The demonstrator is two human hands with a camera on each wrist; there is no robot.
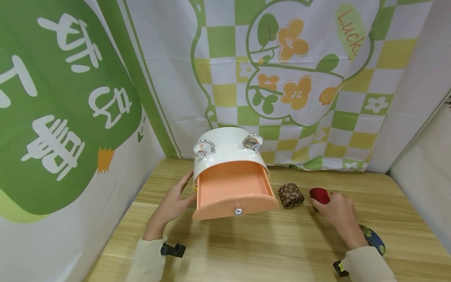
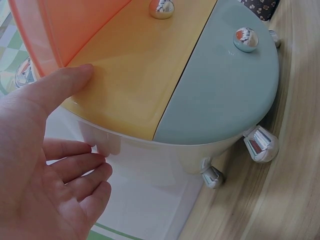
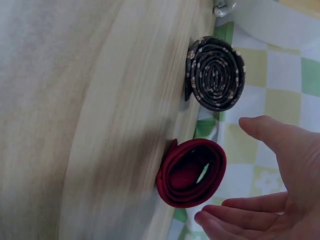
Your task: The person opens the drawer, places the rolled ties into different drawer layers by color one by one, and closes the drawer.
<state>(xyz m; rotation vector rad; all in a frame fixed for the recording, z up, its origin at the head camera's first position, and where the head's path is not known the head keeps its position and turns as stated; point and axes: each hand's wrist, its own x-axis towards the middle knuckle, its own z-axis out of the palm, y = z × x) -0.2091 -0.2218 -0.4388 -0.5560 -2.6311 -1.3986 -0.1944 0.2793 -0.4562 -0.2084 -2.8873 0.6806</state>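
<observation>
One orange drawer [image 1: 232, 182] is out; red necktie [image 1: 318, 195] and brown necktie [image 1: 291, 196] remain outside; left hand [image 1: 174, 204], right hand [image 1: 339, 213]: fingers spread.

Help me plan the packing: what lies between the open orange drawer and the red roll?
A brown flowered roll lies on the table between the orange drawer and the red roll; the head view shows this.

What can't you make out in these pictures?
Blue patterned item: head view, partly covered by the right arm.
Left hand: head view, fingertips hidden by the white cabinet and orange drawer.
Dark flowered roll: left wrist view, mostly cut off by the top edge.
</observation>
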